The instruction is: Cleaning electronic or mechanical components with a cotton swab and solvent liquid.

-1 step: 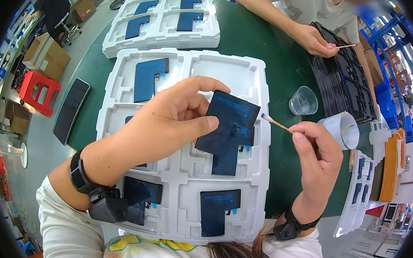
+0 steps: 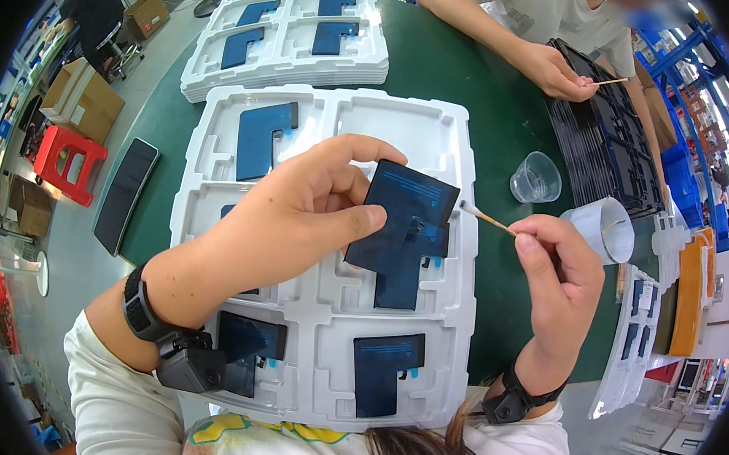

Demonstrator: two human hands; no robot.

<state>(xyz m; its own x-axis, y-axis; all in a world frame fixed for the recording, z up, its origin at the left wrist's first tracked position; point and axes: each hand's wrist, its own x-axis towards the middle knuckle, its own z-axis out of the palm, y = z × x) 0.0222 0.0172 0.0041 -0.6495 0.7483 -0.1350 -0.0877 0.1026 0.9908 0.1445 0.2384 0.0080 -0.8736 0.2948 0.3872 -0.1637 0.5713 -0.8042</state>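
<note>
Nothing has visibly moved: left hand [image 2: 316, 194] pinching one lifted panel [image 2: 402, 198], right hand [image 2: 563, 262] pinching a swab [image 2: 492, 219] just beside it, other panels [image 2: 375, 372] lying in the tray [image 2: 465, 306].

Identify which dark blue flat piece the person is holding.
The dark blue flat piece pinched by the left hand, beside the tip of the cotton swab; the others visible lie in white trays.

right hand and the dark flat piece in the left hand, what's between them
In the head view, a cotton swab, held in the right hand, its tip near the dark flat piece.
</note>
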